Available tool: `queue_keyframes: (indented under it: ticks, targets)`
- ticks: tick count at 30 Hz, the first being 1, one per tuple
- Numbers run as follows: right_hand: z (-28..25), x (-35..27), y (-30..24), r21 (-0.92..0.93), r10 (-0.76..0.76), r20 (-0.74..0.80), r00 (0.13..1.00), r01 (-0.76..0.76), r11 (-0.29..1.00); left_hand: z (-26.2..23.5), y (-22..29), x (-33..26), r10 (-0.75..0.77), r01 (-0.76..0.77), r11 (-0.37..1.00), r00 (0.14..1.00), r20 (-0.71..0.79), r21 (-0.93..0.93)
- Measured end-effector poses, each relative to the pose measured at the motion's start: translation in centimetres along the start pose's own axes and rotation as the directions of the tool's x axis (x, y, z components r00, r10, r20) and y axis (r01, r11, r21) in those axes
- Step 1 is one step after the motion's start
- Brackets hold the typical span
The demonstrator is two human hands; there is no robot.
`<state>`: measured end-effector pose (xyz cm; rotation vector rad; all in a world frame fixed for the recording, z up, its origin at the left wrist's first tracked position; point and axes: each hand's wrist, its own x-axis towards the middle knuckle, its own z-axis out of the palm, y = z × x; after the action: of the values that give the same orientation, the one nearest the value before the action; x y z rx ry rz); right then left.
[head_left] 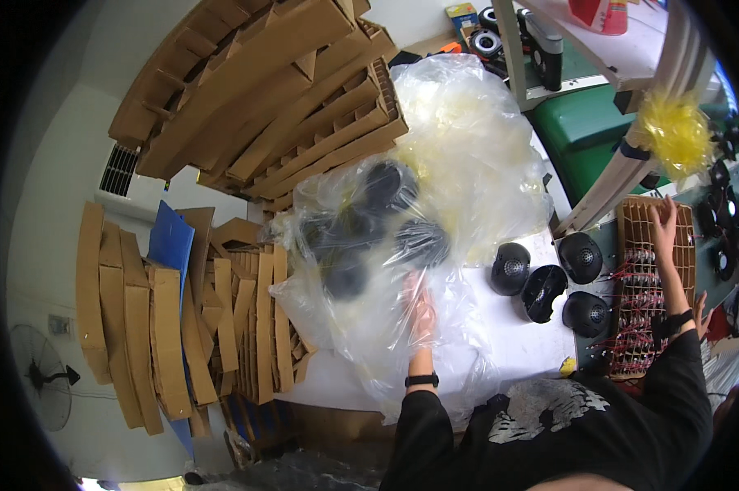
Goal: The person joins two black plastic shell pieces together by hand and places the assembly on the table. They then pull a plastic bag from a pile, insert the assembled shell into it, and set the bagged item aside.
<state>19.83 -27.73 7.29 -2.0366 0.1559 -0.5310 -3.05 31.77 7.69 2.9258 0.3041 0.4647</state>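
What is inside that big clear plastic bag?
Several round black parts show through the clear plastic bag, some near the left hand. Folds and glare hide their exact number and anything deeper inside.

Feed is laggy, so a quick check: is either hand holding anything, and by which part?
The left hand is inside the clear plastic bag, behind its film; whether it grips anything cannot be told. The right hand rests flat on the cardboard divider tray, not grasping.
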Motion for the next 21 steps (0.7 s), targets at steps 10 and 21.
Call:
queue_keyframes:
  ticks: [10, 21]
  targets:
    - [-2.5, -8.8, -13.7, 0.033, -0.106, 0.202, 0.974, 0.102, 0.994, -2.2, 2.9, 7.9, 0.061, -0.074, 0.986, 0.994, 0.095, 0.149]
    - [-2.3, -12.8, -19.2, 0.086, -0.132, 0.380, 0.916, 0.107, 0.991, 0.9, 3.7, 4.4, 0.133, -0.143, 0.974, 0.989, 0.069, 0.173]
